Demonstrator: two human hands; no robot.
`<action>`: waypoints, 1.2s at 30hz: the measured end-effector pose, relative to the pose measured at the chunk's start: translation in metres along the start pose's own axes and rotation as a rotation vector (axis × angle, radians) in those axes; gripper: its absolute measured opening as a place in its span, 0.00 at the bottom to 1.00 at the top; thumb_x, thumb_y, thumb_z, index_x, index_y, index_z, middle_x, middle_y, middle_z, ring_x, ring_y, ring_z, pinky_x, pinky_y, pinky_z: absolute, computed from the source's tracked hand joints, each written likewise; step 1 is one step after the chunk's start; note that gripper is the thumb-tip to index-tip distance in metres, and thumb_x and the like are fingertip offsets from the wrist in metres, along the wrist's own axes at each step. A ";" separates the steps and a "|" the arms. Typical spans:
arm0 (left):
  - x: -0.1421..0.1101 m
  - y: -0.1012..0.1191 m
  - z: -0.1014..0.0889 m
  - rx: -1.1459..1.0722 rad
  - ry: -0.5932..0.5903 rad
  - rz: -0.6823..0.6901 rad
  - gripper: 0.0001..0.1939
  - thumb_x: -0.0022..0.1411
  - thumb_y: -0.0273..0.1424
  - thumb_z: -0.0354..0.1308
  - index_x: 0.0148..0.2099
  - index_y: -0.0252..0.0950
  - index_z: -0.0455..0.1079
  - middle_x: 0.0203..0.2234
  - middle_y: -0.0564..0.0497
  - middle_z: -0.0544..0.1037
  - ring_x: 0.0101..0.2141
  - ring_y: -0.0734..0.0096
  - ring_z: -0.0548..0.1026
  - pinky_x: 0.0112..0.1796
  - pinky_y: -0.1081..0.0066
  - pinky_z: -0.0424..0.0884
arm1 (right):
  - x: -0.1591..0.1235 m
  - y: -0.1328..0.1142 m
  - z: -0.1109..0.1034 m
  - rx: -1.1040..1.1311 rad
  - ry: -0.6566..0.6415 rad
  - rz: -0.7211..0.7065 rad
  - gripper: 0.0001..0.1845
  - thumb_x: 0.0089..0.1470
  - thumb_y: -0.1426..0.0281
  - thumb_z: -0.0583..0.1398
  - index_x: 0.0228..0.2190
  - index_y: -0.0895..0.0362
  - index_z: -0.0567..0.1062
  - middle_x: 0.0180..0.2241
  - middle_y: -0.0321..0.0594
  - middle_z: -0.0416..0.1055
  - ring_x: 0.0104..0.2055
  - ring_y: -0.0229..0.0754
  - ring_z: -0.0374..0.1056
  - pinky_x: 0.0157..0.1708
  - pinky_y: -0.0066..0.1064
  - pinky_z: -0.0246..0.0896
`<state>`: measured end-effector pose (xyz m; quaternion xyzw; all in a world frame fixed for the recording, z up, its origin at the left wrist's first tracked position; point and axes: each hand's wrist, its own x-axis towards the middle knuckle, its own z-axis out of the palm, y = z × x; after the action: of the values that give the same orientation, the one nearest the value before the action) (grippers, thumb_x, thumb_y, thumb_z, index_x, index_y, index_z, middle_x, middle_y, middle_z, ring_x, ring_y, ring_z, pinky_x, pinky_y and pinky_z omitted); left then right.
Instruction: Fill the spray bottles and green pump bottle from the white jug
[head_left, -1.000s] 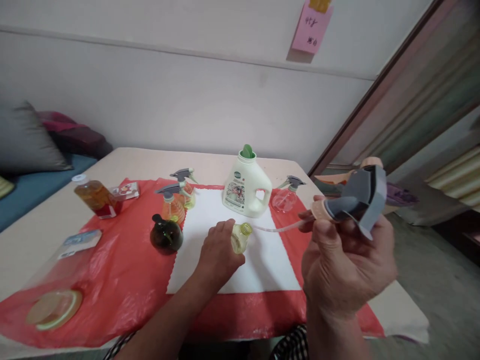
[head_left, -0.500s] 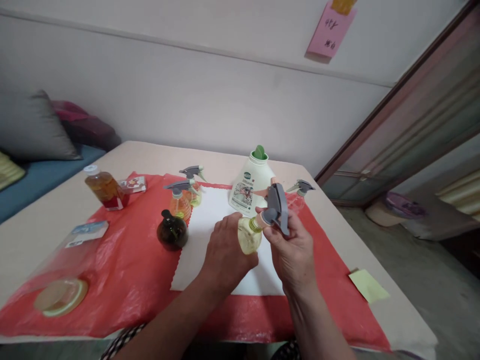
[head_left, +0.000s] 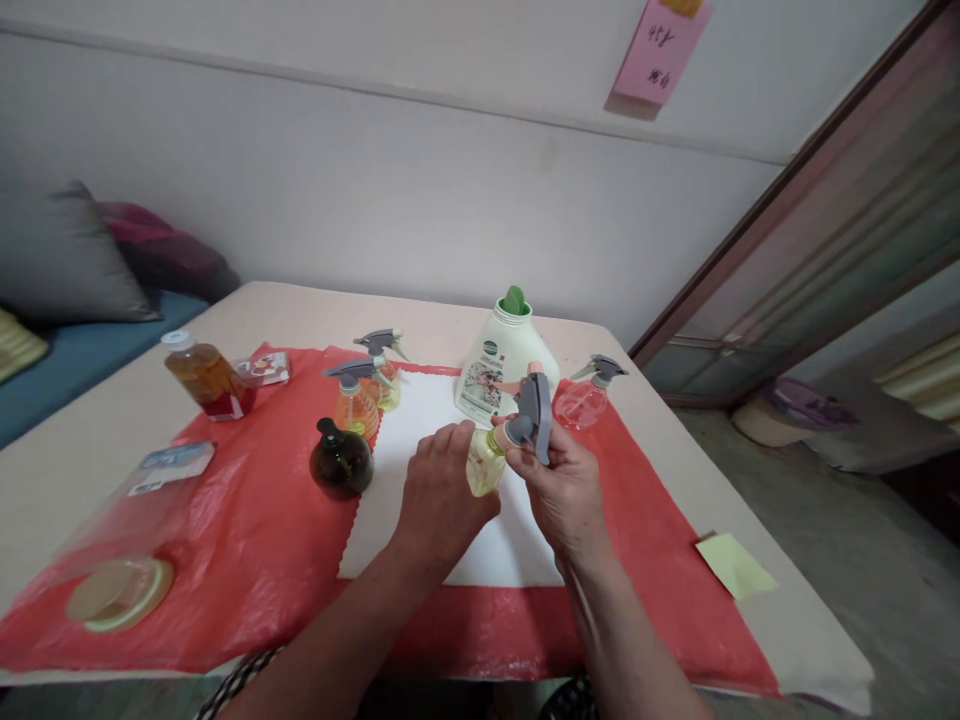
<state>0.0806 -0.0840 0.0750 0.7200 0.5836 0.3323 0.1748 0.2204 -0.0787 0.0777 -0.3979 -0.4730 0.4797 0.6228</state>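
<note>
My left hand (head_left: 442, 490) is wrapped round a small clear yellowish spray bottle (head_left: 485, 466), tilted with its neck to the right, above a white sheet (head_left: 405, 550). With my right hand (head_left: 562, 480) I grip the grey trigger spray head (head_left: 531, 415) by its peach collar. The collar sits at the bottle's mouth; whether it is threaded on I cannot tell. The spray head's tube is not visible outside the bottle. Just behind my hands stands a pale green detergent jug (head_left: 487, 370) with a green piece in its open top.
A dark round bottle (head_left: 341, 465), an orange spray bottle (head_left: 356, 408) and another spray bottle (head_left: 388, 390) stand left. A pink spray bottle (head_left: 581, 402) is right of the jug. Farther left are an amber bottle (head_left: 202, 375) and a round lidded container (head_left: 120, 592). A yellow note (head_left: 736, 566) lies right.
My right hand has brought the spray head leftward to the bottle. Its tube, visible at first, has gone into the bottle, and the collar now meets the neck.
</note>
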 end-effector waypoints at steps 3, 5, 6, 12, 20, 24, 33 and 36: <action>0.000 -0.001 0.002 0.020 -0.008 0.007 0.33 0.47 0.25 0.61 0.58 0.37 0.59 0.51 0.46 0.72 0.51 0.55 0.68 0.53 0.56 0.66 | 0.001 0.001 0.000 0.008 -0.010 0.003 0.15 0.46 0.67 0.70 0.39 0.50 0.80 0.41 0.37 0.79 0.46 0.44 0.72 0.51 0.38 0.65; 0.000 -0.002 0.005 0.041 -0.003 0.020 0.33 0.48 0.24 0.60 0.58 0.38 0.59 0.51 0.46 0.72 0.51 0.55 0.69 0.53 0.56 0.66 | 0.001 0.001 0.000 0.015 -0.010 0.005 0.15 0.46 0.67 0.70 0.39 0.50 0.80 0.41 0.36 0.79 0.46 0.43 0.72 0.51 0.38 0.65; 0.000 -0.002 0.006 0.052 0.007 0.031 0.33 0.48 0.24 0.60 0.58 0.39 0.59 0.51 0.46 0.72 0.52 0.55 0.69 0.53 0.56 0.66 | 0.000 0.001 0.000 0.020 -0.011 0.013 0.15 0.46 0.67 0.70 0.39 0.50 0.80 0.41 0.37 0.79 0.46 0.44 0.72 0.51 0.38 0.65; -0.001 -0.009 0.011 0.091 0.034 0.085 0.34 0.48 0.22 0.58 0.59 0.39 0.58 0.52 0.46 0.71 0.54 0.55 0.68 0.53 0.56 0.66 | -0.001 0.010 0.005 0.043 0.000 0.047 0.16 0.47 0.67 0.70 0.40 0.51 0.79 0.41 0.38 0.79 0.44 0.44 0.73 0.48 0.38 0.67; 0.000 -0.010 0.010 0.114 -0.065 0.073 0.34 0.50 0.24 0.58 0.61 0.39 0.58 0.52 0.46 0.71 0.51 0.56 0.68 0.52 0.56 0.65 | 0.000 0.015 0.004 0.137 -0.003 0.073 0.20 0.43 0.69 0.72 0.40 0.51 0.77 0.42 0.39 0.79 0.46 0.44 0.74 0.50 0.39 0.67; -0.002 -0.007 0.009 0.205 -0.036 0.076 0.35 0.51 0.23 0.57 0.62 0.39 0.57 0.55 0.45 0.69 0.52 0.53 0.67 0.51 0.55 0.65 | -0.001 0.015 0.011 0.229 0.041 0.100 0.26 0.41 0.68 0.72 0.44 0.50 0.75 0.42 0.37 0.79 0.47 0.44 0.74 0.55 0.41 0.64; -0.002 0.002 0.007 0.082 -0.095 -0.055 0.29 0.49 0.25 0.58 0.55 0.38 0.61 0.46 0.44 0.73 0.46 0.52 0.71 0.46 0.55 0.68 | 0.004 0.016 0.014 0.311 0.033 0.213 0.17 0.42 0.67 0.72 0.37 0.54 0.80 0.38 0.39 0.79 0.45 0.44 0.74 0.53 0.40 0.64; -0.003 0.002 0.006 -0.139 -0.102 -0.045 0.36 0.44 0.26 0.62 0.57 0.40 0.58 0.52 0.43 0.70 0.51 0.52 0.69 0.50 0.54 0.68 | 0.004 0.013 0.007 0.305 0.007 0.195 0.16 0.44 0.67 0.71 0.38 0.54 0.79 0.37 0.39 0.79 0.40 0.41 0.74 0.46 0.35 0.67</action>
<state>0.0861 -0.0864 0.0715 0.7088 0.5655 0.3309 0.2614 0.2107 -0.0719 0.0681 -0.3445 -0.3516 0.6025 0.6282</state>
